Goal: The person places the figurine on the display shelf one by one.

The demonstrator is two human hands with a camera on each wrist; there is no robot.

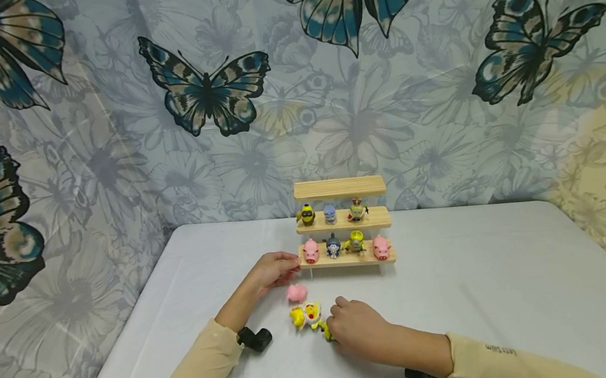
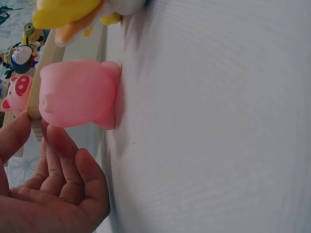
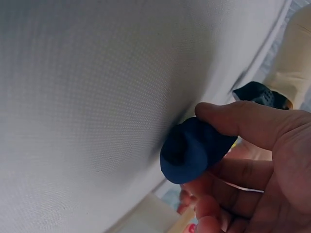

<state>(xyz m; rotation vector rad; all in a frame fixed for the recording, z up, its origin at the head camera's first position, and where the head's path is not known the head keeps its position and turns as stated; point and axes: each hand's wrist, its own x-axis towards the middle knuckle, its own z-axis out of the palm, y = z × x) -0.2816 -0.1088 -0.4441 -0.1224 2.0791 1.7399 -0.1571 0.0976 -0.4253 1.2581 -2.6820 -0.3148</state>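
Note:
My left hand (image 1: 274, 270) is at the left end of the wooden display shelf (image 1: 346, 262), its thumb and forefinger pinching the bottom board's corner. Just in front of that hand stands a pink pig figure (image 2: 80, 92), turned away in the left wrist view. My right hand (image 1: 356, 326) pinches a small toy figure (image 3: 194, 150) between thumb and fingers. Its dark blue end faces the right wrist camera, while some yellow (image 1: 326, 330) shows beside the fingers in the head view. Left of it on the table lies a yellow and white figure (image 1: 308, 315).
On the shelf's bottom board are two pigs (image 1: 381, 247), a grey-blue figure (image 1: 333, 246) and a yellow one (image 1: 355, 242). The middle board (image 1: 380, 216) carries three more figures. A white cloth (image 1: 491, 292) covers the table, with a butterfly-print curtain (image 1: 412, 106) behind.

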